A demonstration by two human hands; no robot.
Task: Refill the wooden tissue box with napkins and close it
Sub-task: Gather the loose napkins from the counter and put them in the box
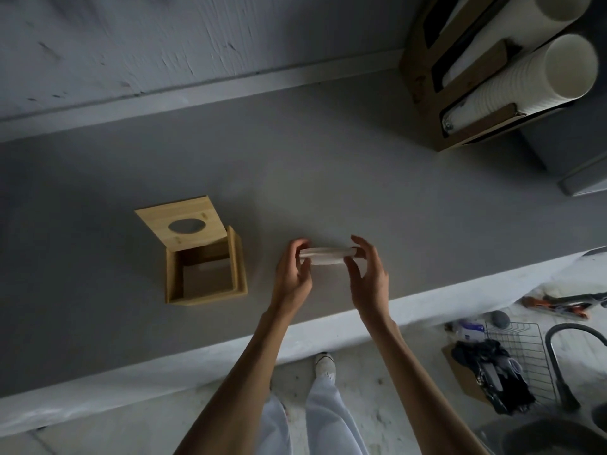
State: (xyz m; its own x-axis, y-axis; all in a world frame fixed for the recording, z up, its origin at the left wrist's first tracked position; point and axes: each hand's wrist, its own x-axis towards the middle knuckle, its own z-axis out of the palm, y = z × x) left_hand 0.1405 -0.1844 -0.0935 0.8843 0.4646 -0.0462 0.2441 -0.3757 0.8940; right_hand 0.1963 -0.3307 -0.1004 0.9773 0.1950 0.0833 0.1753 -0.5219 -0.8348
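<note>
The wooden tissue box (pixel 207 298) stands open on the grey counter, left of centre, and its inside looks empty. Its lid (pixel 182 226), with an oval hole, is tilted back over the box's far edge. A stack of white napkins (pixel 326 256) is held just above the counter to the right of the box. My left hand (pixel 292 274) pinches the stack's left end and my right hand (pixel 368 274) pinches its right end.
A wooden holder (pixel 427 93) with stacks of white paper cups (pixel 542 80) stands at the back right of the grey counter (pixel 328 175). Below the counter's front edge on the right lie a wire rack (pixel 522 353), a dark hose and tools on the floor.
</note>
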